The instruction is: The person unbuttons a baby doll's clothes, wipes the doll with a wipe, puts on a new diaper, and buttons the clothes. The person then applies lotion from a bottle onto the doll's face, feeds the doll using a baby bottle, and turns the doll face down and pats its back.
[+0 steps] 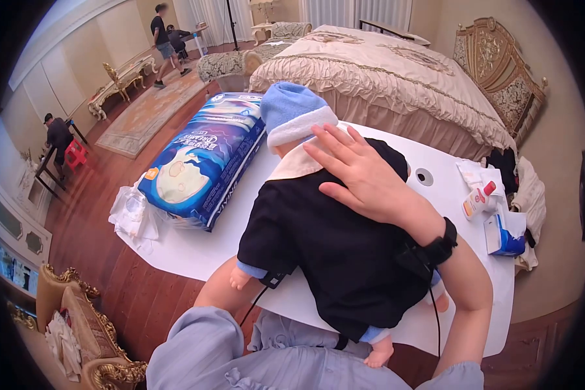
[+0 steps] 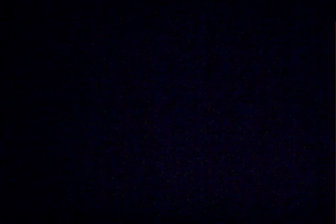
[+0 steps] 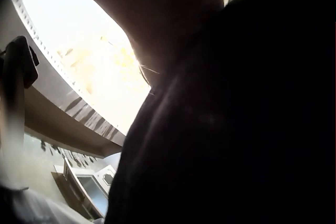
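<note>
A baby doll (image 1: 331,260) in a black shirt and a blue cap (image 1: 296,110) with a white brim leans over the near side of the table, its face hidden. A cream collar (image 1: 297,162) shows at its neck. My right hand (image 1: 351,166) rests flat on the doll's upper back, fingers straight, fingertips at the collar. In the right wrist view, that hand (image 3: 157,19) is a dark shape over the black shirt (image 3: 226,140). My left forearm goes under the doll beside its small hand (image 1: 238,278), and my left hand is hidden there. The left wrist view is almost wholly dark.
A blue diaper pack (image 1: 208,156) lies left on the white table (image 1: 234,237), near a crumpled white diaper (image 1: 133,211). At right are a bottle (image 1: 479,199) with a red cap and a blue-and-white tissue pack (image 1: 504,235). A bed (image 1: 370,71) stands behind.
</note>
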The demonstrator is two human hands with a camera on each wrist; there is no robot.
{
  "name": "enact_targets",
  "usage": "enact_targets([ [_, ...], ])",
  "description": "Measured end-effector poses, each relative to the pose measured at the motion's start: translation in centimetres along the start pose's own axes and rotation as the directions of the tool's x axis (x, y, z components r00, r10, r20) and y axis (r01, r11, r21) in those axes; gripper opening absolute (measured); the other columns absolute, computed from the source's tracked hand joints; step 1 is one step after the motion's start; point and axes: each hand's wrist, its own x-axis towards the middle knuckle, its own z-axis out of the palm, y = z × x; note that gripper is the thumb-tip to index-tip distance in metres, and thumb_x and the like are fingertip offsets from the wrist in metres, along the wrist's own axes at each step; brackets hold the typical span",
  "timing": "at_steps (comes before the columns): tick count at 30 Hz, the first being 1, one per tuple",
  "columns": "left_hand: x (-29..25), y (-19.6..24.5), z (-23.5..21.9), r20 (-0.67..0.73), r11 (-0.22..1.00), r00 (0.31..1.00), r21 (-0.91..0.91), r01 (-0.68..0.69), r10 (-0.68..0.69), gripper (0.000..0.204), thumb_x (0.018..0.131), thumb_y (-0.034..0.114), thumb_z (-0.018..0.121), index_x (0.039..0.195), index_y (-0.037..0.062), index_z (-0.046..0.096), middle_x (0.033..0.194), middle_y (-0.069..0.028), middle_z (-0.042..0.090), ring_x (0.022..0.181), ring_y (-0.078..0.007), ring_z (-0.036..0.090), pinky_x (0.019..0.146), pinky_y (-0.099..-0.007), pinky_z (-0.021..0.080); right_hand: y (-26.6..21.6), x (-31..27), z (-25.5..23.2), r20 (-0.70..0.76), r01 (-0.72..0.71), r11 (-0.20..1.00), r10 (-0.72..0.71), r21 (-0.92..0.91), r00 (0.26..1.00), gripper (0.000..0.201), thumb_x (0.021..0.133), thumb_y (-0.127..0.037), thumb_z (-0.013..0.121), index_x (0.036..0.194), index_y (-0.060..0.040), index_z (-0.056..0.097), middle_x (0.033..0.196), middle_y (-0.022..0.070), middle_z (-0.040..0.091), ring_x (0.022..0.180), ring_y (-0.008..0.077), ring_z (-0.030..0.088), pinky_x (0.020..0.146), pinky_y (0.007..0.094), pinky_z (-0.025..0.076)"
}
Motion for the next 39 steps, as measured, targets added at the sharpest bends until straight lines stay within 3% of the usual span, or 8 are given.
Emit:
enact_targets([
  [4, -0.2, 0.1, -0.2, 0.004, 1.0, 1.0, 0.01, 0.011, -0.011, 0.06, 0.097, 0.034, 0.056, 0.148, 0.0091, 0.035, 0.151, -0.0096, 0.038, 0.139, -0.019, 0.037, 0.107, -0.0341, 0.04, -0.5, -1.3, 1.3, 0.113, -0.032, 0.994, 0.045, -0.107, 0.993, 0.058, 0.096, -0.031, 0.053, 0.148, -0.0106, 0.038, 0.157, 0.014, 0.027, 0.146, 0.0336, 0.023, 0.12, 0.0481, 0.015],
  [8, -1.2, -0.2, -0.8, 0.021, 0.999, 0.999, 0.003, 0.039, -0.039, 0.06, 0.097, 0.035, 0.056, 0.147, 0.0091, 0.035, 0.151, -0.0097, 0.039, 0.139, -0.0192, 0.037, 0.107, -0.0342, 0.04, -1.4, -2.2, 0.5, 0.213, 0.025, 1.0, -0.027, 0.016, 0.977, 0.059, 0.095, -0.031, 0.054, 0.148, -0.0094, 0.037, 0.157, 0.014, 0.028, 0.145, 0.0332, 0.025, 0.119, 0.0491, 0.016],
  [10, -0.6, -0.3, -0.8, 0.041, 0.998, 0.997, -0.003, 0.062, -0.062, 0.06, 0.097, 0.035, 0.056, 0.147, 0.0091, 0.035, 0.151, -0.0097, 0.039, 0.138, -0.0192, 0.037, 0.107, -0.0343, 0.041, -1.0, -1.4, 0.1, 0.145, 0.054, 0.994, -0.068, 0.095, 0.987, 0.06, 0.095, -0.03, 0.054, 0.148, -0.0088, 0.036, 0.157, 0.0142, 0.027, 0.145, 0.0335, 0.025, 0.119, 0.0492, 0.017],
  [15, 0.6, -0.1, -1.1, 0.067, 0.996, 0.994, -0.012, 0.085, -0.084, 0.06, 0.096, 0.035, 0.057, 0.147, 0.0092, 0.036, 0.15, -0.0099, 0.039, 0.138, -0.0194, 0.038, 0.106, -0.0345, 0.041, 1.0, -0.8, 0.8, 0.002, -0.013, 0.998, 0.013, -0.054, 1.0, 0.06, 0.094, -0.031, 0.057, 0.146, -0.0085, 0.039, 0.154, 0.0172, 0.032, 0.144, 0.0321, 0.028, 0.118, 0.0489, 0.02],
  [21, -1.3, -0.5, -2.6, 0.038, 0.997, 0.996, -0.025, 0.079, -0.078, 0.06, 0.096, 0.035, 0.057, 0.146, 0.0093, 0.037, 0.15, -0.01, 0.04, 0.138, -0.0197, 0.038, 0.106, -0.0347, 0.041, -2.3, -4.2, -0.4, 0.259, 0.065, 0.995, -0.081, 0.072, 0.963, 0.059, 0.094, -0.035, 0.056, 0.146, -0.0104, 0.041, 0.155, 0.0155, 0.031, 0.144, 0.0313, 0.028, 0.118, 0.0498, 0.02],
  [25, 0.0, -0.7, -1.9, 0.034, 0.996, 0.995, -0.015, 0.092, -0.092, 0.06, 0.096, 0.035, 0.058, 0.146, 0.0093, 0.037, 0.149, -0.0101, 0.04, 0.137, -0.0198, 0.038, 0.106, -0.0349, 0.041, -1.1, -1.2, -0.4, 0.087, 0.055, 0.998, -0.054, -0.005, 0.995, 0.059, 0.095, -0.034, 0.055, 0.145, -0.0082, 0.04, 0.154, 0.0158, 0.032, 0.143, 0.0327, 0.028, 0.118, 0.0488, 0.019],
  [34, -1.4, -1.0, -2.3, 0.041, 0.996, 0.995, -0.007, 0.093, -0.092, 0.06, 0.095, 0.036, 0.058, 0.145, 0.0094, 0.038, 0.149, -0.0103, 0.041, 0.137, -0.0201, 0.039, 0.105, -0.0352, 0.042, -3.1, -4.1, -0.9, 0.261, 0.049, 0.996, -0.066, 0.071, 0.963, 0.058, 0.093, -0.033, 0.058, 0.144, -0.0093, 0.043, 0.154, 0.0156, 0.033, 0.144, 0.0323, 0.029, 0.119, 0.0502, 0.019],
  [39, 0.3, -0.1, -1.8, 0.035, 0.994, 0.994, 0.024, 0.107, -0.108, 0.06, 0.095, 0.036, 0.059, 0.145, 0.0095, 0.039, 0.148, -0.0105, 0.041, 0.136, -0.0203, 0.039, 0.105, -0.0354, 0.042, -0.9, -1.4, -0.6, 0.092, 0.027, 1.0, -0.028, 0.012, 0.995, 0.058, 0.093, -0.033, 0.058, 0.144, -0.0087, 0.043, 0.154, 0.0161, 0.033, 0.144, 0.0326, 0.028, 0.119, 0.05, 0.018],
])
